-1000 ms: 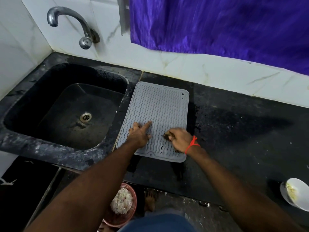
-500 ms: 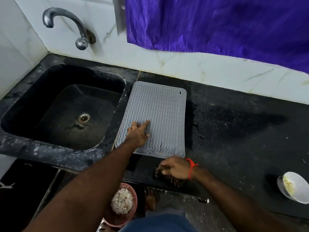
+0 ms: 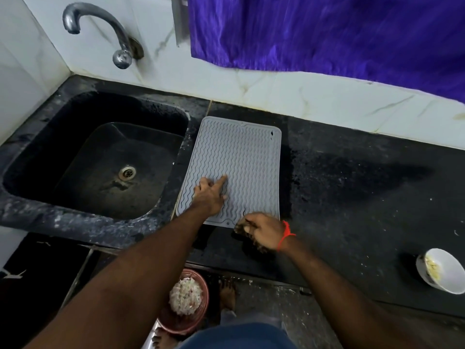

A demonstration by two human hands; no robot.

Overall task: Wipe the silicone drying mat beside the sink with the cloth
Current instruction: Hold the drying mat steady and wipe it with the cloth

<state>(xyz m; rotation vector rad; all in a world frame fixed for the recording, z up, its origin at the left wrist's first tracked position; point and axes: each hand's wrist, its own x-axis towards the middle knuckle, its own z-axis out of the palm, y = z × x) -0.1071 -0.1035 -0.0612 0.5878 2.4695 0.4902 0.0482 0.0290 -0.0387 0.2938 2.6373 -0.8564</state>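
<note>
Black counter (image 3: 352, 197): left hand (image 3: 210, 196) flat, fingers spread on grey mat (image 3: 241, 152); right hand (image 3: 264, 233) fingers clamped on dark cloth (image 3: 245, 230) at mat's near edge.

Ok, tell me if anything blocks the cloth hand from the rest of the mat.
Only the left hand, pressed flat on the near left part of the grey mat. The right hand holds the dark cloth at the mat's near right corner; the far part lies bare.

Mat wipe, near edge.
Left hand (image 3: 210, 196) flat on drying mat (image 3: 241, 157); right hand (image 3: 264, 231) grips dark cloth (image 3: 242, 229) at mat's near-right corner.
</note>
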